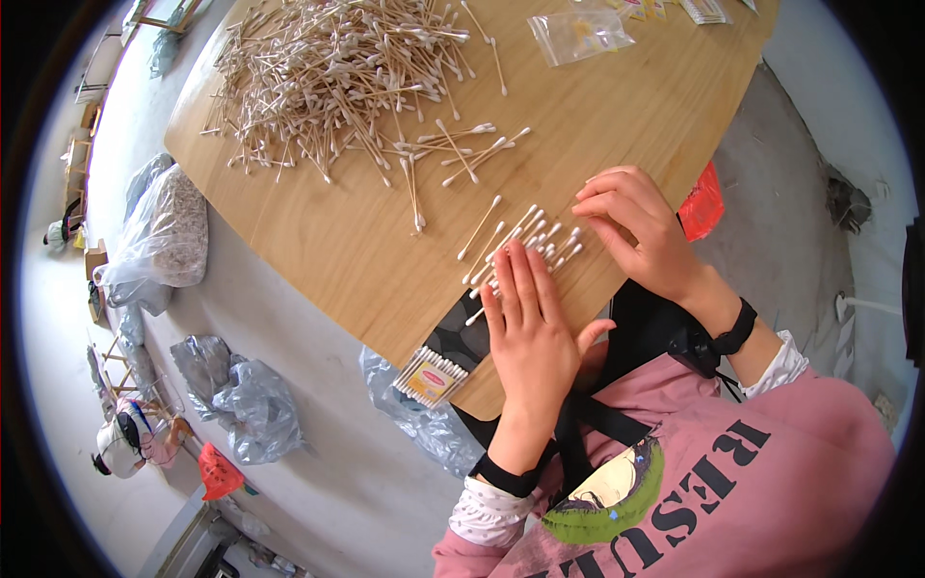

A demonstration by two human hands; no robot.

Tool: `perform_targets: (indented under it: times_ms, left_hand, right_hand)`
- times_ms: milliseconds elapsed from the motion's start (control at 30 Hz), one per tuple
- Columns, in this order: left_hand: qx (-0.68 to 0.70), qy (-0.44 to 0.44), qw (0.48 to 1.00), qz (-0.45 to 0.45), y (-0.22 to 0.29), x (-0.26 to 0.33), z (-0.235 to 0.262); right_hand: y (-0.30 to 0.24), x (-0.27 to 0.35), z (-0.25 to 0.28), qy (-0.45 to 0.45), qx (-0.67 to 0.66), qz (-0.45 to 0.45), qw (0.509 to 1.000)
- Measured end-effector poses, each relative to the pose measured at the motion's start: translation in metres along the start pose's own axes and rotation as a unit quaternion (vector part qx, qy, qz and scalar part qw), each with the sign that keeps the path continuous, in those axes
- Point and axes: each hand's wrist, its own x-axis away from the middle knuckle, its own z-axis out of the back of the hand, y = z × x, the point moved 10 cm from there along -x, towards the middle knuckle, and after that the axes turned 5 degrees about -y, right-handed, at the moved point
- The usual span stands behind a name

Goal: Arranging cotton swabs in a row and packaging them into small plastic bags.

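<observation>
We press our flat, open left hand (525,323) and right hand (631,226) around the cotton swab row (525,246) near the table's (318,241) front edge; squeezing evenly should align the tips

The single head view looks steeply down from above the person's chest onto a wooden worktop (328,231), which runs from the near centre to the far edge of the frame, with the floor (318,462) visible far below on the left and a strip of it on the right. The camera sits close to the left hand (525,332) and right hand (641,231), whose forearms enter from the near edge at the lower right. The fisheye lens bends the worktop's straight edges and darkens the rim; no second view shares the scene.
</observation>
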Motion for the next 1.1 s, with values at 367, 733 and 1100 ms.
perform_targets:
  times_ms: [367,733,1100]
  left_hand:
    - [0.209,0.196,0.953,0.092,-0.068,0.024,0.057]
    - [0.637,0.367,0.653,0.181,-0.092,0.042,0.026]
    - [0.671,0.401,0.605,0.149,-0.068,0.02,0.02]
  right_hand:
    - [-0.016,-0.01,-0.028,-0.109,0.009,0.048,0.993]
    - [-0.005,-0.023,-0.038,-0.078,-0.147,-0.005,0.986]
    - [0.01,-0.01,-0.06,0.036,-0.521,-0.147,0.84]
